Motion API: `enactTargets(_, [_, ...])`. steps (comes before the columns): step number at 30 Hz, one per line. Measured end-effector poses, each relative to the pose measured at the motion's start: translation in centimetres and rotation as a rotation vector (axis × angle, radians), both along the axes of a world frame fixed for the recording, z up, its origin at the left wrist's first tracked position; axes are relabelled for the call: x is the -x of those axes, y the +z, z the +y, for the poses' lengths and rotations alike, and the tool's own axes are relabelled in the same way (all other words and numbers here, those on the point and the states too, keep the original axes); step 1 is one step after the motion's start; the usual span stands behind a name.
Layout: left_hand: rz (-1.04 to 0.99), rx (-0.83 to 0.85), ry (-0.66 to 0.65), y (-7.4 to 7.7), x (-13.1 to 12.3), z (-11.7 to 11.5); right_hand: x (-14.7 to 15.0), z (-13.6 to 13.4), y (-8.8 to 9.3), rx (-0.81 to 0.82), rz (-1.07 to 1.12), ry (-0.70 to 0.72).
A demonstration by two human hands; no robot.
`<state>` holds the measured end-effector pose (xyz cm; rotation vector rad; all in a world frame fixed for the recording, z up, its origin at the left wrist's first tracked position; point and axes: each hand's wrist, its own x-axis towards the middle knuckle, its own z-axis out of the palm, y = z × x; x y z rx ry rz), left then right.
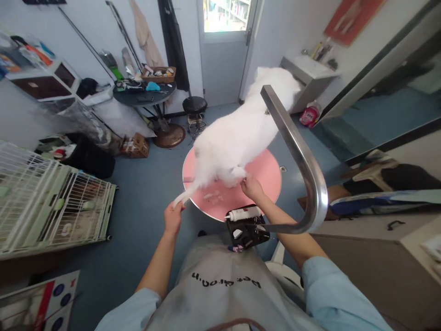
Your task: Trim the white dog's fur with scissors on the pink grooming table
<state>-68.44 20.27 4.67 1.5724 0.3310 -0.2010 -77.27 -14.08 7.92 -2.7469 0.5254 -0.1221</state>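
Left hand [173,217] clamped on the tail [188,194] tip, drawing it out to the near left!
Right hand [252,187] curls in at the hind leg [236,174]; gripping or not, can't tell. One white dog [237,133] stands on the one pink surface [267,177], its tail probably held aside to bare the rear. One black tray [246,230] sits at the near edge, handy.

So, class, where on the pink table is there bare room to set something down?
Bare pink lies right of the dog, past the right hand, up to the rim of the table. Between the left hand and right hand lie fur clippings. The black tray is crowded.
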Motion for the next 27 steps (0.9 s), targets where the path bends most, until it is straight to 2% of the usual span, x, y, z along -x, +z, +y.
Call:
enactTargets(2, [-0.009, -0.026, -0.011, 0.1, -0.3, 0.4, 0.0, 0.4, -0.7, -0.047, -0.006, -0.037])
enactTargets(7, [-0.050, -0.100, -0.083, -0.2, -1.0, 1.4, -0.2, 0.9, -1.6, -0.039, -0.079, 0.022])
enactTargets(11, [-0.054, -0.099, -0.123, -0.4, -1.7, 2.0, -0.2, 1.3, -1.8, -0.086, -0.050, -0.046])
enactTargets(16, [-0.061, -0.114, -0.198, -0.3, -2.9, 2.6, -0.4, 1.9, -1.4, -0.031, -0.060, -0.010])
enactTargets(19, [-0.080, -0.146, -0.276, -0.3, -3.8, 2.9, -0.4, 2.0, -1.1, -0.032, -0.042, -0.056])
enactTargets(22, [-0.084, -0.168, -0.351, -0.7, -4.9, 3.0, -0.2, 2.2, -0.7, -0.024, -0.044, -0.068])
enactTargets(25, [-0.074, -0.198, -0.387, -1.2, -5.9, 2.6, -0.4, 2.3, 0.0, 0.037, -0.036, -0.016])
enactTargets(27, [-0.058, -0.213, -0.400, -1.4, -6.5, 2.3, -0.7, 2.3, 0.3, 0.020, -0.005, -0.025])
